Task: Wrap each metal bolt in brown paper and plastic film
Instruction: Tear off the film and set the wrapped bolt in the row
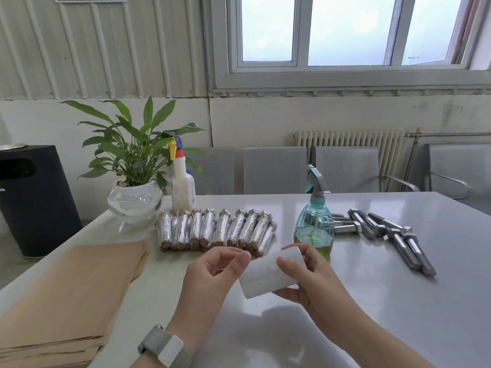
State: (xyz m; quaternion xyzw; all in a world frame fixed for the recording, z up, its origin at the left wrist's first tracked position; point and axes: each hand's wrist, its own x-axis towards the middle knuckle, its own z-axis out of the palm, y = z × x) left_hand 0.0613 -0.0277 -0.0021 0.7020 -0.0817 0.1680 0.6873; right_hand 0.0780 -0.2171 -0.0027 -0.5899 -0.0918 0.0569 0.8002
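Head cam: right hand (pixel 305 272) grips the white plastic film roll (pixel 268 272) while left hand (pixel 212 272) pinches near its edge, probably hunting the loose end for wrapping

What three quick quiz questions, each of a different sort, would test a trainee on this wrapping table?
1. True or false: the bare bolts lie left of the blue spray bottle.
2. Multiple choice: the right hand holds
A) a bolt
B) a roll of plastic film
C) a brown paper sheet
3. Fill in: the stack of brown paper lies on the table's ___ side, seen from the person.

Key:
1. False; they lie to its right, and the wrapped bolts lie to its left.
2. B; the left hand is at the roll's left end, its grip unclear.
3. Left.
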